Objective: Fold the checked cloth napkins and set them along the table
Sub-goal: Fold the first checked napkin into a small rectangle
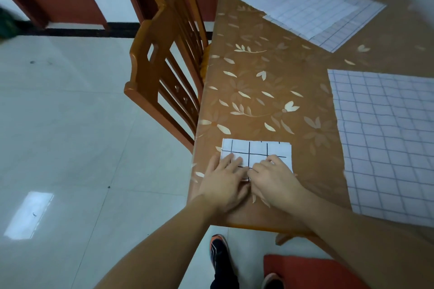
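Note:
A small folded checked napkin (257, 151), white with dark lines, lies near the table's front left corner. My left hand (225, 183) lies flat on its near left part with fingers straight. My right hand (274, 180) presses its near right part, fingers loosely bent on the cloth. A large unfolded checked napkin (385, 138) lies spread flat to the right. Two more checked napkins (312, 10) lie overlapping at the far end of the table.
The table (258, 82) carries a brown cover with a pale leaf pattern. A wooden chair (164, 63) stands against its left edge. Pale tiled floor (70, 136) stretches to the left. A red mat (305, 272) and my shoe (219, 253) are below the table's front edge.

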